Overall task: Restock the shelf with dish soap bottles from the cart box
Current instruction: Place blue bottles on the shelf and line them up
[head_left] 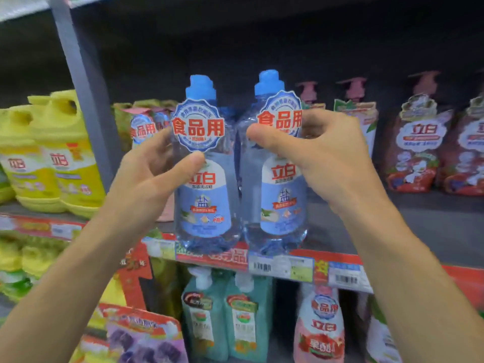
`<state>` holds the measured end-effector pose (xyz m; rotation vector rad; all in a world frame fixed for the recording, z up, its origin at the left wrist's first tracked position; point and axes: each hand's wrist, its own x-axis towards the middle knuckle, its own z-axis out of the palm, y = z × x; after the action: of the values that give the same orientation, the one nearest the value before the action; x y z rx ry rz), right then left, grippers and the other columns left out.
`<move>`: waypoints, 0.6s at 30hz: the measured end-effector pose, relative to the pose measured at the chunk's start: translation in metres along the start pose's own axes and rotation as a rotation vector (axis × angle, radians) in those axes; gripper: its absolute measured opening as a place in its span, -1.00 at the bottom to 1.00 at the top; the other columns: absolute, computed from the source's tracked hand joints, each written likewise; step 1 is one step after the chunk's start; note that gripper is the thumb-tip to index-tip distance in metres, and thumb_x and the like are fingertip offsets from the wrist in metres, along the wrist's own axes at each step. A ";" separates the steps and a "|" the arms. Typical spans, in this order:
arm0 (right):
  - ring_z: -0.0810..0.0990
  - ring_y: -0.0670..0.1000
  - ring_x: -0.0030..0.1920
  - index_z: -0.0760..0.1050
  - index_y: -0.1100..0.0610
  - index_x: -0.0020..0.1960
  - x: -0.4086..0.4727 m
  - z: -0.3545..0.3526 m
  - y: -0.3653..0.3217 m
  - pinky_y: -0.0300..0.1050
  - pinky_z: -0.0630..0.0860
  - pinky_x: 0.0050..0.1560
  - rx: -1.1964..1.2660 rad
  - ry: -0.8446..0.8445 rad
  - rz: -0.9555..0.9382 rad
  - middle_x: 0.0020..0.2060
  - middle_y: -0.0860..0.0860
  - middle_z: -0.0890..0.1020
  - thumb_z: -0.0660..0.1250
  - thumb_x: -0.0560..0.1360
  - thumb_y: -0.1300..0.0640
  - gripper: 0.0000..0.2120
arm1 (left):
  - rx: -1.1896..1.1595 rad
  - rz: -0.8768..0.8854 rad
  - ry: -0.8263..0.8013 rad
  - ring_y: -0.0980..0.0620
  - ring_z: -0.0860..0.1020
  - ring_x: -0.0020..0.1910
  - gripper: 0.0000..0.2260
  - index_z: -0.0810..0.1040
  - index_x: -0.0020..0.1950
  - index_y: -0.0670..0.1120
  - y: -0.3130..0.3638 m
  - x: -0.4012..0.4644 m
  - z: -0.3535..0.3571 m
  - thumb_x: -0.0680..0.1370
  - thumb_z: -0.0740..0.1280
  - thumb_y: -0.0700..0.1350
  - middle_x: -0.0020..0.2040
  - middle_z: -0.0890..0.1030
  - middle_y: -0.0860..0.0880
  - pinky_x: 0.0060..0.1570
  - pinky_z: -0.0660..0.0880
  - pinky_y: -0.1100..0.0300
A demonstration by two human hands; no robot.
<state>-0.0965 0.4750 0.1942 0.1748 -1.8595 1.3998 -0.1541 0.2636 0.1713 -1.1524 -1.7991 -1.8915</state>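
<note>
Clear blue-capped bottles (207, 179) (277, 179) at shelf edge (340, 268), each hand's fingers (157, 142) (322, 119) curled round one.

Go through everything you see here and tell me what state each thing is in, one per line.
Left hand: grips the left bottle.
Right hand: grips the right bottle.
Left bottle: upright, blue cap on, at the shelf's front edge.
Right bottle: upright, capped, beside the left one.
Yellow jugs: upright on the shelf, left.
Red pump bottles: upright, right.
</note>
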 end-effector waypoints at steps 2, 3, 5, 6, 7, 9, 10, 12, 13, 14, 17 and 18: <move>0.69 -0.19 -0.21 0.68 0.05 -0.11 0.011 0.015 0.002 -0.18 0.64 -0.17 -0.077 0.058 -0.005 -0.24 -0.14 0.72 0.61 0.16 -0.23 -0.55 | -0.038 0.028 -0.031 -0.02 0.60 0.21 -0.65 0.51 0.30 -0.10 -0.012 0.020 -0.012 0.51 0.36 -0.16 0.18 0.66 -0.03 0.13 0.53 0.18; 0.69 -0.20 -0.21 0.67 0.03 -0.13 0.015 0.022 0.005 -0.14 0.65 -0.14 -0.110 0.087 -0.005 -0.25 -0.16 0.72 0.60 0.15 -0.25 -0.55 | -0.050 0.042 -0.056 -0.03 0.60 0.21 -0.65 0.51 0.29 -0.09 -0.019 0.028 -0.018 0.51 0.38 -0.14 0.19 0.66 -0.04 0.14 0.52 0.17; 0.68 -0.23 -0.22 0.66 0.01 -0.13 0.018 0.036 0.011 -0.07 0.67 -0.11 -0.168 0.141 -0.004 -0.25 -0.19 0.71 0.59 0.14 -0.29 -0.53 | -0.093 0.068 -0.103 -0.06 0.57 0.26 -0.64 0.50 0.30 -0.10 -0.035 0.040 -0.027 0.50 0.39 -0.12 0.22 0.64 -0.06 0.22 0.50 0.09; 0.67 -0.23 -0.21 0.66 0.00 -0.13 0.019 0.042 0.015 -0.03 0.66 -0.10 -0.198 0.166 -0.002 -0.25 -0.20 0.71 0.58 0.13 -0.32 -0.52 | -0.126 0.076 -0.119 -0.08 0.55 0.28 -0.63 0.49 0.30 -0.10 -0.044 0.045 -0.031 0.51 0.41 -0.11 0.24 0.62 -0.07 0.27 0.47 0.05; 0.68 -0.21 -0.20 0.66 -0.01 -0.12 0.020 0.048 0.018 0.01 0.66 -0.10 -0.225 0.193 -0.001 -0.24 -0.20 0.71 0.57 0.13 -0.35 -0.49 | -0.158 0.081 -0.133 -0.09 0.54 0.30 -0.61 0.49 0.30 -0.10 -0.052 0.049 -0.033 0.50 0.42 -0.08 0.25 0.61 -0.07 0.31 0.45 0.01; 0.68 -0.16 -0.16 0.65 -0.01 -0.10 0.021 0.056 0.026 0.06 0.65 -0.10 -0.269 0.246 0.002 -0.22 -0.17 0.71 0.54 0.11 -0.41 -0.43 | -0.215 0.085 -0.153 -0.10 0.52 0.32 -0.54 0.48 0.31 -0.11 -0.067 0.055 -0.034 0.46 0.46 -0.02 0.27 0.60 -0.08 0.34 0.42 -0.01; 0.68 -0.14 -0.15 0.65 -0.01 -0.09 0.021 0.060 0.029 0.08 0.65 -0.09 -0.296 0.270 0.004 -0.21 -0.16 0.71 0.51 0.08 -0.44 -0.39 | -0.245 0.082 -0.161 -0.09 0.52 0.32 -0.52 0.48 0.31 -0.12 -0.073 0.057 -0.033 0.45 0.47 -0.02 0.26 0.60 -0.08 0.34 0.42 0.01; 0.67 -0.10 -0.11 0.63 -0.02 -0.07 0.022 0.063 0.034 0.09 0.63 -0.07 -0.366 0.305 0.010 -0.19 -0.15 0.70 0.47 0.05 -0.49 -0.33 | -0.292 0.075 -0.156 -0.04 0.54 0.27 -0.56 0.48 0.29 -0.12 -0.083 0.060 -0.029 0.46 0.48 -0.04 0.22 0.61 -0.05 0.27 0.46 0.10; 0.66 -0.09 -0.09 0.61 -0.03 -0.06 0.022 0.064 0.035 0.09 0.62 -0.06 -0.403 0.314 0.015 -0.18 -0.16 0.69 0.46 0.05 -0.50 -0.33 | -0.314 0.068 -0.142 -0.02 0.55 0.25 -0.61 0.49 0.28 -0.13 -0.087 0.061 -0.027 0.49 0.46 -0.09 0.20 0.62 -0.05 0.23 0.48 0.14; 0.65 -0.10 -0.08 0.61 -0.04 -0.06 0.022 0.065 0.035 0.09 0.62 -0.05 -0.434 0.321 0.021 -0.18 -0.17 0.68 0.47 0.06 -0.50 -0.34 | -0.332 0.060 -0.126 -0.01 0.56 0.23 -0.66 0.49 0.27 -0.14 -0.092 0.062 -0.025 0.51 0.42 -0.15 0.18 0.63 -0.05 0.21 0.50 0.15; 0.64 -0.13 -0.10 0.60 -0.05 -0.06 0.022 0.066 0.035 0.06 0.61 -0.06 -0.475 0.340 0.027 -0.20 -0.19 0.68 0.45 0.06 -0.50 -0.35 | -0.343 0.068 -0.134 -0.02 0.56 0.25 -0.66 0.50 0.26 -0.12 -0.102 0.065 -0.025 0.49 0.38 -0.18 0.20 0.63 -0.06 0.26 0.49 0.15; 0.64 -0.13 -0.10 0.60 -0.05 -0.06 0.022 0.067 0.036 0.06 0.61 -0.05 -0.487 0.342 0.029 -0.19 -0.19 0.68 0.44 0.05 -0.50 -0.34 | -0.344 0.073 -0.140 -0.02 0.55 0.27 -0.63 0.50 0.27 -0.12 -0.105 0.066 -0.026 0.47 0.40 -0.13 0.21 0.63 -0.05 0.27 0.48 0.14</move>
<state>-0.1644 0.4383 0.1764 -0.3177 -1.8501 0.8885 -0.2769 0.2789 0.1461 -1.4757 -1.5086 -2.1826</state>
